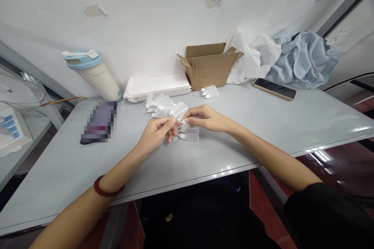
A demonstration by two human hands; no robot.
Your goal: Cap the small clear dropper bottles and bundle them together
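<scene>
My left hand [157, 132] and my right hand [206, 118] meet over the table, thumbs and fingers pinched together. Between their fingertips is a small clear plastic piece with a white tip [184, 126]; fingers cover part of it. Its exact kind is too small to make out. Another such flat, see-through piece [191, 135] with a thin loop lies just below the fingers. Behind my hands spreads a pile of similar pieces [162, 106], with white tips and thin loops. A few more [209, 92] rest apart, in front of the cardboard box.
Along the wall stand a cream bottle with a blue lid [101, 79], a stack of white sheets or envelopes [159, 86], an open cardboard box [210, 71], a white plastic bag [253, 56] and light blue cloth [306, 60]. A phone [274, 88] lies right, a blurred dark item [99, 122] left.
</scene>
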